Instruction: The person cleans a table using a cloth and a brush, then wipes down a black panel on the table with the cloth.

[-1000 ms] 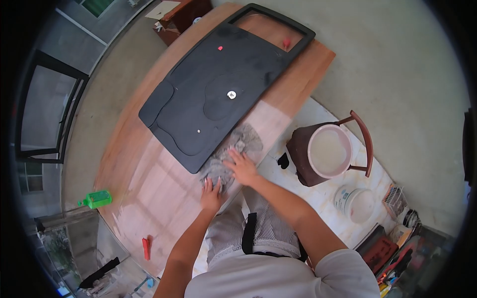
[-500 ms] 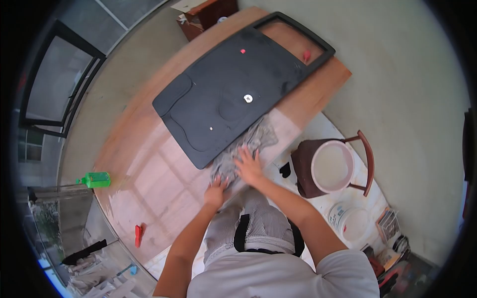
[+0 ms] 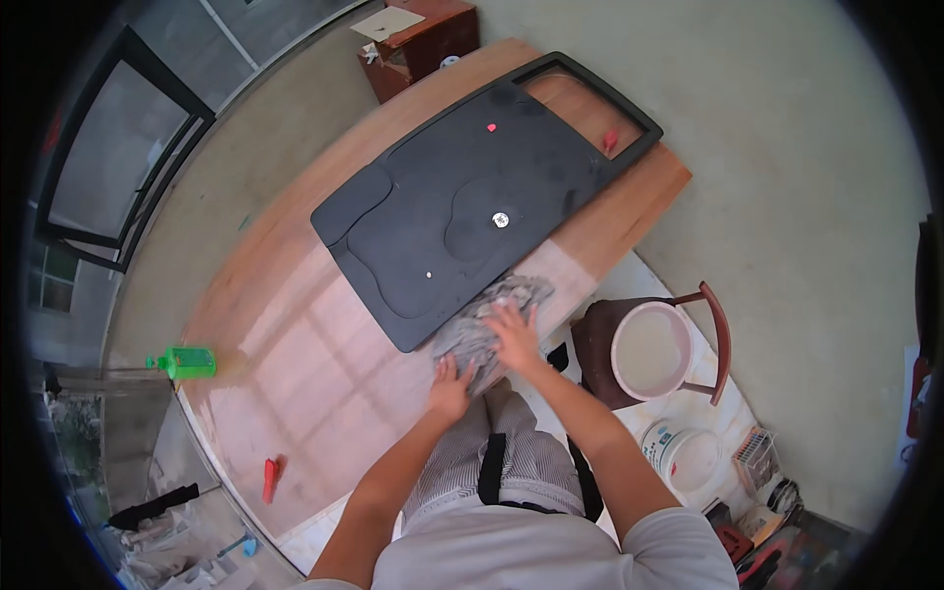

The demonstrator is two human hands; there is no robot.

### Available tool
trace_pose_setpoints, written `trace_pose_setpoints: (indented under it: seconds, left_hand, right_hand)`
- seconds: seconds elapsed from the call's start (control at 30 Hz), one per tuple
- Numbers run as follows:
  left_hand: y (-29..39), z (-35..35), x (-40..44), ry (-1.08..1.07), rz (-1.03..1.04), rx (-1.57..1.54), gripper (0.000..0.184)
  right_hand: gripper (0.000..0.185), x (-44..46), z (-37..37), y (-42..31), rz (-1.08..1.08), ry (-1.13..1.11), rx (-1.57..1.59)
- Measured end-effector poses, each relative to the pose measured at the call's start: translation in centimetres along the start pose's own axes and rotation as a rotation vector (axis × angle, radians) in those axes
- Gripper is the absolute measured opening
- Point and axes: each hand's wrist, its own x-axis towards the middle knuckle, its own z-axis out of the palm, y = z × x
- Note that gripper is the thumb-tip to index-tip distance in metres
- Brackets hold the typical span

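A crumpled grey cloth [image 3: 482, 329] lies on the wooden table along the lower edge of a dark grey door-like panel [image 3: 433, 226]. My right hand [image 3: 516, 339] rests on the cloth with its fingers spread. My left hand [image 3: 450, 388] touches the cloth's near end, fingers stretched out and slightly apart. The panel lies flat, with a rectangular opening at its far right end. A small round white disc [image 3: 501, 220] and a pink spot [image 3: 492, 128] show on its face.
On the wooden table [image 3: 324, 393] are a green bottle [image 3: 190, 363] at the left edge and a red tool [image 3: 270, 480] near the front. To the right, a chair [image 3: 723, 344] bears a pink basin [image 3: 651, 350] of cloudy liquid. A white bucket [image 3: 685, 455] stands nearby.
The whole view has shifted, so the table and panel appear lower. Both hands have moved slightly to the right and closer to the panel, still on the cloth.
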Motion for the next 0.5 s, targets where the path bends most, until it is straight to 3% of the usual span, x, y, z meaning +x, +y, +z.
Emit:
trace_pose_setpoints:
  seconds: [0.1,0.2,0.23,0.33,0.37,0.5]
  left_hand:
    - [1.6,-2.4,4.6,-0.119,0.092,0.006,0.071]
    - [2.3,-5.0,6.5,-0.346,0.030,-0.055,0.073]
    - [1.6,-4.6,6.0,-0.304,0.047,-0.106,0.071]
    - [-1.4,-1.5,2.1,-0.153,0.142,-0.163,0.067]
    - [-2.1,-0.6,0.6,-0.086,0.194,-0.129,0.066]
    - [-3.7,-1.0,-0.7,-0.171,0.260,-0.056,0.064]
  right_hand:
    - [0.059,1.5,-4.5,1.0,0.351,0.011,0.018]
    - [0.063,2.7,-2.5,2.1,0.450,-0.059,0.108]
    - [0.065,2.9,-2.0,1.3,0.474,-0.042,0.109]
    - [0.060,0.5,-2.0,-3.5,0.428,-0.120,0.041]
    - [0.066,-0.7,-0.6,-4.7,0.398,-0.108,0.024]
    - [0.077,-3.3,-0.6,-8.0,0.350,-0.152,-0.045]
